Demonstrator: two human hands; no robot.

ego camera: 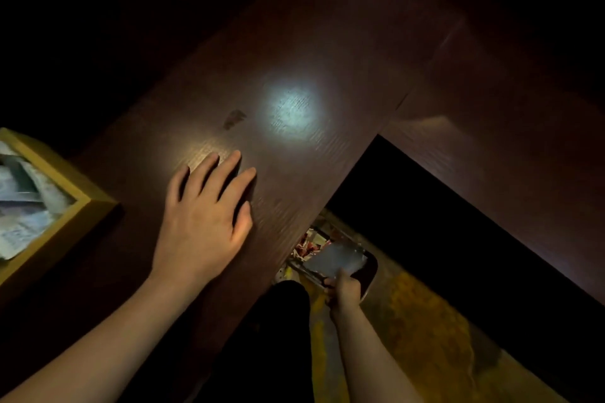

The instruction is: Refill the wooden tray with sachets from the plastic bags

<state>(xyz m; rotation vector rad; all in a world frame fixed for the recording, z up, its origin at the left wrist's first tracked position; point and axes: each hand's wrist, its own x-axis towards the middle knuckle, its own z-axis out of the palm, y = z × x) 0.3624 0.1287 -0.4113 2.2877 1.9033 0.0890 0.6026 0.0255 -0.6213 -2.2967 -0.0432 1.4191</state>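
Right hand (342, 291): lowered below the desk edge, fingers closed on a pale, crumpled bag (337, 260) held over a bin (368, 275) on the floor. Red-and-white scraps lie in the bin. Whether the bag holds any sachets cannot be told; the light is poor.

Left hand (204, 216): flat on the desk (294, 52), palm down, fingers spread, gripping nothing. It appears to brace the body during the reach down.

Tray (62, 222): at the left edge of view, on the desk, well apart from both hands. Its visible compartment holds pale sachets (23, 209) lying loose and uneven.

Risks, judged from this position:
- If the bag is not empty, releasing it over the bin discards usable stock. Cause: dim light, contents unchecked.
- The bag could miss the bin, since the desk edge hides part of the opening.
- The tray is only partly in view; how full it is overall cannot be confirmed, so ending the refill now may be premature.
- Loose sachets heaped near the rim could spill if the tray is knocked.
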